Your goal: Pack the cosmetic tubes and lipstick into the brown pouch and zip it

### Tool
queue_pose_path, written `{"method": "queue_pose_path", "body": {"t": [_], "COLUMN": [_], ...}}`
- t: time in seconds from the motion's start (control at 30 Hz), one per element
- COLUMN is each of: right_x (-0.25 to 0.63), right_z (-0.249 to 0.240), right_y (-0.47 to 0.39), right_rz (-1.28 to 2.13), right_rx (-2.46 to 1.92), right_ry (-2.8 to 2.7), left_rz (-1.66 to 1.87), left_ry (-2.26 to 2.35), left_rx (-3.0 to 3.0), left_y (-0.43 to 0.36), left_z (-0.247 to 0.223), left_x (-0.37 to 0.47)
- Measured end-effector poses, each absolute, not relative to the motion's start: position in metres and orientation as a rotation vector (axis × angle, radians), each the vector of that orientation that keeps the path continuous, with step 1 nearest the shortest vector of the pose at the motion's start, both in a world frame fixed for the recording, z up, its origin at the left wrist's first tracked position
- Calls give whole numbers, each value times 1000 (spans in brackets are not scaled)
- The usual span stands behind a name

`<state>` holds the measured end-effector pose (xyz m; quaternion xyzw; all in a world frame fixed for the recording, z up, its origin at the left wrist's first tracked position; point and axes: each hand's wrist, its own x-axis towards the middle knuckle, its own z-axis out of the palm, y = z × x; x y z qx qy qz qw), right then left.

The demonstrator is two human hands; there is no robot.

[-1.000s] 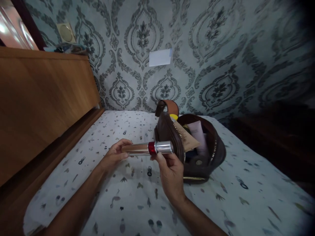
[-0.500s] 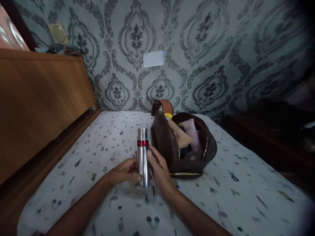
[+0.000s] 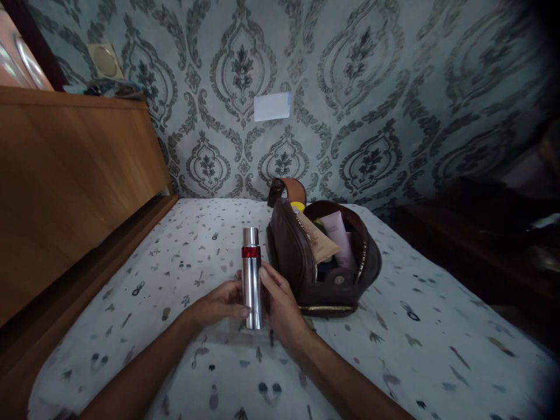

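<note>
Between my two hands a silver perfume bottle with a red band below its cap stands nearly upright. My left hand grips it from the left, thumb across its lower front. From the right, my right hand closes on its side, with the other fingers partly hidden behind it. Just beyond my right hand sits a brown leather toiletry bag, unzipped at the top. Inside it are a beige tube, a pale pink tube and something with a yellow top.
The bag rests on a bed with a white patterned sheet. A wooden cabinet borders the left side, and patterned wallpaper rises behind. Dark furniture lies to the right.
The bottle has shifted very slightly left and up in view, with both hands still around it. The bag also appears slightly further left, as the view has moved a little.
</note>
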<state>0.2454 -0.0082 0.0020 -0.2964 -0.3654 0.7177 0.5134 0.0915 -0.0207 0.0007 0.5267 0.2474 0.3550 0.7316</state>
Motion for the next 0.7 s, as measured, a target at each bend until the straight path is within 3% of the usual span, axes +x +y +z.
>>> {"method": "queue_pose_path", "body": {"t": [0.4, 0.7], "right_x": [247, 247], "right_z": [-10, -13], "right_y": [-1, -2], "right_rz": [1600, 1605], "right_rx": [-708, -709], "right_ry": [-1044, -1111], "left_rz": [895, 997], "left_ry": [672, 1036], "left_rx": [1191, 1512], "left_y": [-17, -16], "left_z": [-7, -10], "left_x": [97, 99]}}
